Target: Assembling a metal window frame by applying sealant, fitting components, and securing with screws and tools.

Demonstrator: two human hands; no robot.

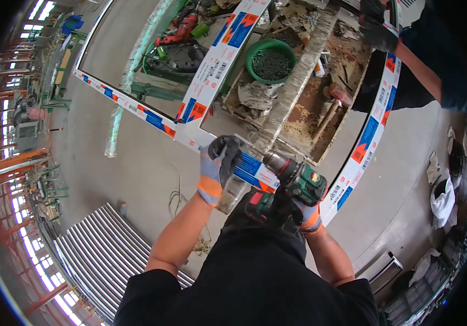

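Observation:
My right hand [305,212], in a grey and orange work glove, is wrapped round the grip of a green and black cordless drill [305,182]. The drill's chuck points left, over the near rail of a large window frame [214,87] wrapped in white, blue and orange film. My left hand [221,163], gloved with dark fingers, is closed just above the same rail, left of the chuck. Whatever its curled fingers hold, if anything, is hidden. A green bowl [271,61] full of screws sits beyond my hands.
Under the frame, a shallow tray [331,117] carries a hammer [328,111] and rags. A red power tool [179,31] lies at the far left. Across the frame at right, a co-worker's gloved hand [379,35] touches its edge. Metal profiles [108,255] lie stacked at lower left.

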